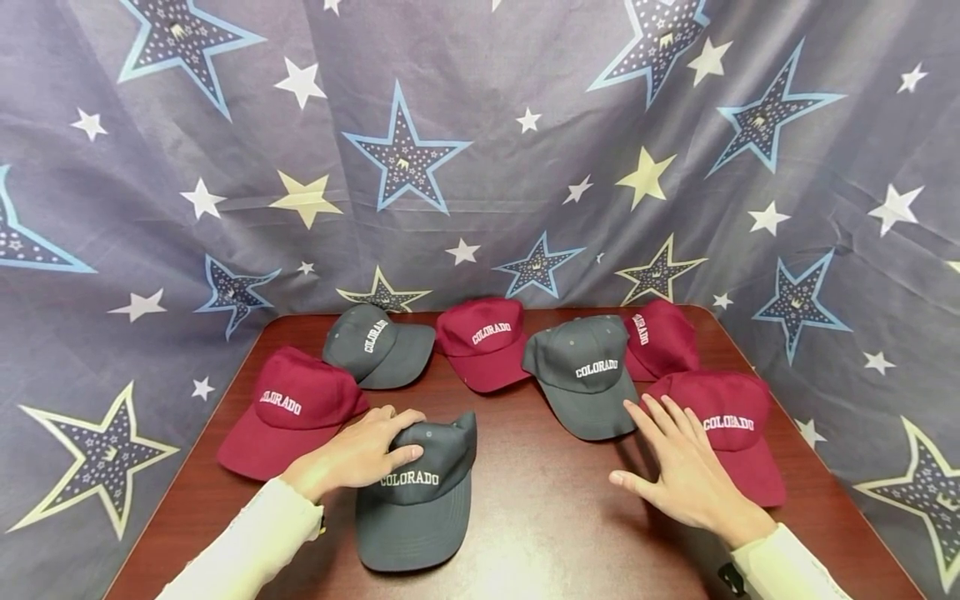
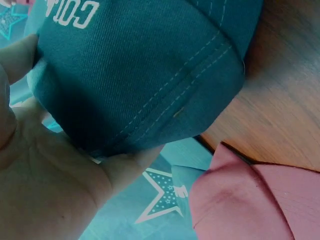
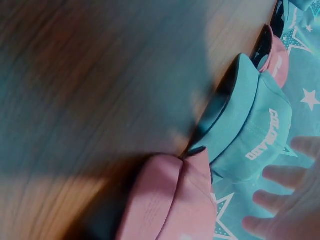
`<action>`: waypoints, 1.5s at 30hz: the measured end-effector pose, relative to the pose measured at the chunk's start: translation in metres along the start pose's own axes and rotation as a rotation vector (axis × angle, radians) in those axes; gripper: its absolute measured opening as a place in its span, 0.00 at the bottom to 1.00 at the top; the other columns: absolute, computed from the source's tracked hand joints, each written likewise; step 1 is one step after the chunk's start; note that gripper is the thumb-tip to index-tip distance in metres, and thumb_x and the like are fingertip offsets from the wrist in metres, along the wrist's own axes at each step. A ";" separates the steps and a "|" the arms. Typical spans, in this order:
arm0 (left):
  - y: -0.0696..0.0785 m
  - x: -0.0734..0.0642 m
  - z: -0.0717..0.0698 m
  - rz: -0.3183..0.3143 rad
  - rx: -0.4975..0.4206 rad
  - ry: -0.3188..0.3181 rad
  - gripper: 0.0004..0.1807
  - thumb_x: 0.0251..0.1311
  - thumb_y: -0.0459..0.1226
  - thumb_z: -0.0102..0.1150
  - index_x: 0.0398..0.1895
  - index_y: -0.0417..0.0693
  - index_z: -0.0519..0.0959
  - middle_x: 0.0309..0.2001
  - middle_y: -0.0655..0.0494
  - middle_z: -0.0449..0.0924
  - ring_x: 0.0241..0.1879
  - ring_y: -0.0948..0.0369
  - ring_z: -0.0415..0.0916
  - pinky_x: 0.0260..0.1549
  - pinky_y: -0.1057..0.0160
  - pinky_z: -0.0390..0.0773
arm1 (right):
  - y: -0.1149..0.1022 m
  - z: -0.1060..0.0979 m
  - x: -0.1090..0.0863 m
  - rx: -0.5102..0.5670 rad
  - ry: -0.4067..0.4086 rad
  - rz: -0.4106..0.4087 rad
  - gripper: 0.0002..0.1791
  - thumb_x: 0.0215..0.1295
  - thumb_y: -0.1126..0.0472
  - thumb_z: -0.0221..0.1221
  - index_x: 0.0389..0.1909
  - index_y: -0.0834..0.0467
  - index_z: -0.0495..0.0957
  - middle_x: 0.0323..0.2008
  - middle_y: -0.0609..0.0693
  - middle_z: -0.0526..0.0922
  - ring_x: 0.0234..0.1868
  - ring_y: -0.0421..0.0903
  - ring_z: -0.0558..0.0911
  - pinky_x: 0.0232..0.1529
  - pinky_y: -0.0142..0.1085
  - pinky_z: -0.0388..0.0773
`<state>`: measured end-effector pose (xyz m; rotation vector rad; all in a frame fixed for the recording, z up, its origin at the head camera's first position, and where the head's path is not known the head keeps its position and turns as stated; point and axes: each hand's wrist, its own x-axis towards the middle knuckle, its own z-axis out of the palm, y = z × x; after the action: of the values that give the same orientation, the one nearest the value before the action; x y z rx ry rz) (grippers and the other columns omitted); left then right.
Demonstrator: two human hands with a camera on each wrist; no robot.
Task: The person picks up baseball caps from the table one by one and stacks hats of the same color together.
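My left hand (image 1: pixel 352 451) grips the crown of a dark grey baseball cap (image 1: pixel 417 530) at the front of the table, thumb over its front and fingers on the far side. White COLORADO lettering runs across the crown, and the brim points toward me. In the left wrist view the cap (image 2: pixel 135 75) fills the space between thumb and fingers. My right hand (image 1: pixel 686 475) is spread open, palm down, holding nothing. It overlaps a maroon cap (image 1: pixel 750 454) at the right, its fingertips by the brim of another grey cap (image 1: pixel 588 412).
A maroon cap (image 1: pixel 262 442) sits at the left. Along the back stand a grey cap (image 1: pixel 408 350), a maroon cap (image 1: pixel 487 371) and another maroon cap (image 1: pixel 671 342) partly hidden behind the grey one. A star-printed curtain (image 1: pixel 480 50) surrounds the brown table (image 1: pixel 540 508).
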<state>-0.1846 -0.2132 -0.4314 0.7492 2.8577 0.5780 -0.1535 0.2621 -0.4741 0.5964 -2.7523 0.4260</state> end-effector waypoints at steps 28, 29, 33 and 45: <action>-0.001 -0.008 0.007 -0.034 0.061 0.175 0.35 0.63 0.57 0.65 0.70 0.55 0.72 0.57 0.48 0.73 0.57 0.51 0.70 0.52 0.44 0.78 | 0.000 -0.004 0.004 -0.007 0.033 -0.014 0.55 0.53 0.26 0.67 0.76 0.53 0.66 0.73 0.63 0.66 0.74 0.69 0.58 0.69 0.68 0.52; -0.001 -0.008 0.007 -0.025 0.061 0.192 0.35 0.63 0.57 0.66 0.70 0.54 0.72 0.57 0.48 0.73 0.58 0.50 0.70 0.53 0.44 0.78 | 0.001 -0.004 0.004 -0.007 0.035 -0.013 0.55 0.53 0.26 0.67 0.76 0.53 0.66 0.73 0.63 0.66 0.74 0.69 0.58 0.69 0.68 0.52; -0.002 -0.008 0.007 0.003 0.067 0.245 0.36 0.63 0.56 0.66 0.71 0.52 0.72 0.59 0.46 0.73 0.59 0.49 0.70 0.56 0.43 0.76 | 0.005 -0.006 0.005 -0.019 0.042 -0.010 0.55 0.53 0.26 0.67 0.75 0.54 0.67 0.72 0.64 0.66 0.74 0.70 0.58 0.69 0.68 0.52; -0.004 -0.012 0.008 0.042 0.084 0.334 0.39 0.62 0.59 0.65 0.71 0.49 0.71 0.63 0.48 0.73 0.64 0.48 0.68 0.64 0.42 0.69 | 0.018 -0.013 0.007 -0.050 0.044 0.042 0.53 0.54 0.27 0.67 0.73 0.57 0.68 0.71 0.68 0.66 0.71 0.74 0.59 0.68 0.70 0.51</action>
<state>-0.1744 -0.2198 -0.4398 0.7942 3.1963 0.6477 -0.1645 0.2796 -0.4637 0.5115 -2.7291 0.3745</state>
